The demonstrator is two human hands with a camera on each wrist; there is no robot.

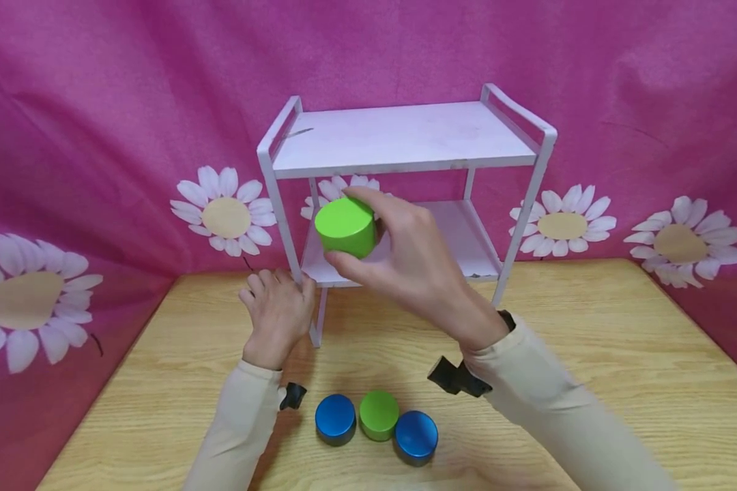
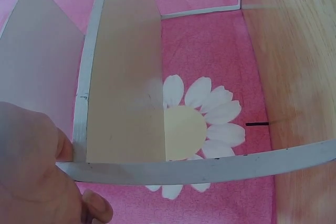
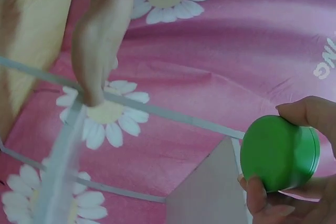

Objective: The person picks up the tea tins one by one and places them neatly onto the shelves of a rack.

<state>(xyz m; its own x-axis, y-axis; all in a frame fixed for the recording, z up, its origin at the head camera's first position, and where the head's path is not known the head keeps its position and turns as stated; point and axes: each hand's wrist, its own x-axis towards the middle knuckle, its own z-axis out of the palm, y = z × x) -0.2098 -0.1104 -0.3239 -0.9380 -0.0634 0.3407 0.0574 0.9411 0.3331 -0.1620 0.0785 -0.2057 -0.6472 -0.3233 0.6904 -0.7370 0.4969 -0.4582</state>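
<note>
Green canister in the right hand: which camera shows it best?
Right wrist: the green canister looks largest there. The head view shows it smaller, in the right hand, in front of the rack; the left wrist doesn't show it.

The raised green cylindrical container (image 1: 344,228) looks smooth with a soft sheen, plastic or painted metal; the second green cylindrical container (image 1: 379,414) looks alike. The blue cylindrical containers (image 1: 335,417) have glossy, metallic-looking tops. The white two-tier shelf (image 1: 399,136) seems painted, smooth but scuffed and chipped. Pink daisy-print cloth (image 1: 374,48) hangs creased; beige sleeves (image 1: 236,409) are matt fabric; the worktop (image 1: 160,382) shows wood grain.
</note>
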